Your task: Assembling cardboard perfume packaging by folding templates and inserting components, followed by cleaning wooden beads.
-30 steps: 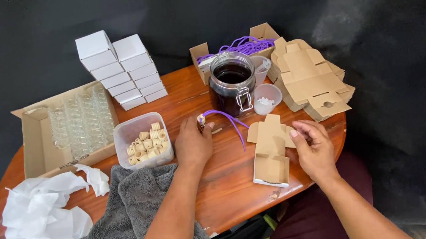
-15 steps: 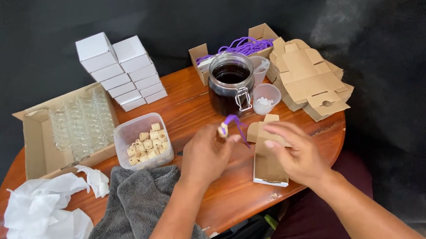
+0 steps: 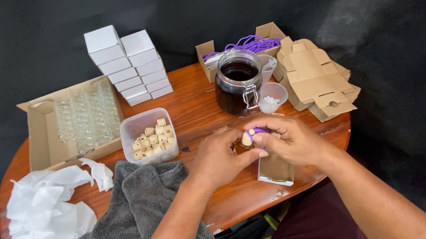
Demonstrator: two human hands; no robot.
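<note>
Your left hand (image 3: pixel 221 157) and right hand (image 3: pixel 291 140) meet near the front edge of the oval wooden table (image 3: pixel 194 105), fingers pinched narrow around a small cork-stoppered item with a purple cord (image 3: pixel 251 134). It sits between your fingertips, above a flat brown cardboard box blank (image 3: pixel 276 170) lying at the front edge.

This piece looks mid-assembly: corked and corded, not yet boxed. Much appears left: the open cardboard tray of clear glass vials (image 3: pixel 85 118) at the left edge is full, the clear plastic tub of corks (image 3: pixel 150 136) is well stocked, the clip-top glass jar of dark liquid (image 3: pixel 239 81) is nearly full, and the stack of unfolded brown box blanks (image 3: pixel 315 77) sits at the right edge.
</note>
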